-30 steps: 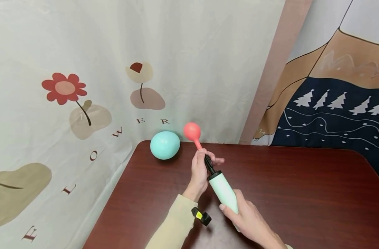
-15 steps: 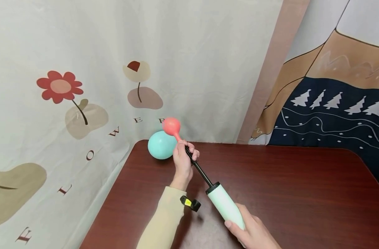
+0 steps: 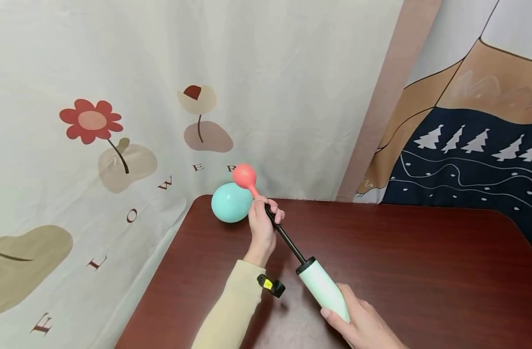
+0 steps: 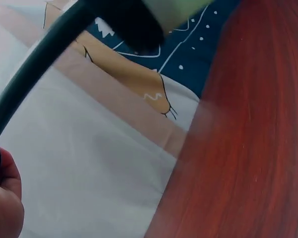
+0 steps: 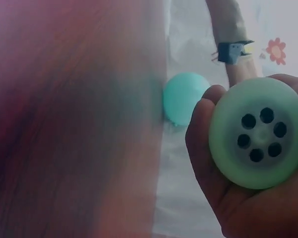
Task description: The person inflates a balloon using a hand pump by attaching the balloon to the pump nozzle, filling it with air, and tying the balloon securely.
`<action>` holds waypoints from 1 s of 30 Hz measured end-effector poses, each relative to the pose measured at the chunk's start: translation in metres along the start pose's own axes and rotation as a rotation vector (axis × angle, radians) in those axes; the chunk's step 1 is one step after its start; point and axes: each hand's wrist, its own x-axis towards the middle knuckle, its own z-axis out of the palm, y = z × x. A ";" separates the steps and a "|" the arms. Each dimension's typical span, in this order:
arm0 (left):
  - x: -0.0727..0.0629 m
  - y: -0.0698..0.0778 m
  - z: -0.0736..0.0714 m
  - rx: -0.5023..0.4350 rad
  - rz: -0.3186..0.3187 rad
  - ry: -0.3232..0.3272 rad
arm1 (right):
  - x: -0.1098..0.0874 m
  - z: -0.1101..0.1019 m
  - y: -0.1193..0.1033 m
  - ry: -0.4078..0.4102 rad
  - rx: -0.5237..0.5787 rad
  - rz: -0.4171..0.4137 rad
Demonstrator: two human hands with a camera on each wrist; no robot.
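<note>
My left hand [image 3: 264, 220] grips the black nozzle end of a balloon pump, with the neck of a small, partly filled red balloon [image 3: 245, 175] at its fingertips. Round the mint-green barrel of the balloon pump [image 3: 324, 291] curl the fingers of my right hand [image 3: 363, 322]. A long stretch of black rod shows between the barrel and my left hand. From the right wrist, the barrel's round end [image 5: 260, 134] with several dark holes faces the camera. Fingers of the left hand [image 4: 5, 198] show at the edge of the left wrist view. How the balloon's mouth sits on the nozzle is hidden.
A blown-up turquoise balloon [image 3: 231, 203] rests at the far left corner of the dark red wooden table [image 3: 401, 261], partly behind the red balloon. Printed curtains [image 3: 292, 97] hang right behind the table and along its left side.
My hands have moved apart: the left went up and leftward with the red balloon, the right slightly down and rightward. The pump's black rod has come out of the barrel.
</note>
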 end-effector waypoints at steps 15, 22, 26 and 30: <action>-0.033 -0.030 0.014 0.169 -0.046 -0.135 | 0.032 0.012 -0.012 0.140 0.175 0.000; -0.008 -0.015 -0.001 0.053 -0.030 -0.013 | 0.012 0.008 -0.006 0.048 0.138 0.020; 0.004 -0.005 -0.011 0.006 -0.018 0.045 | -0.007 0.002 0.005 0.035 0.068 -0.031; 0.002 -0.005 -0.010 -0.002 -0.021 0.029 | -0.017 0.004 0.013 0.085 0.020 -0.111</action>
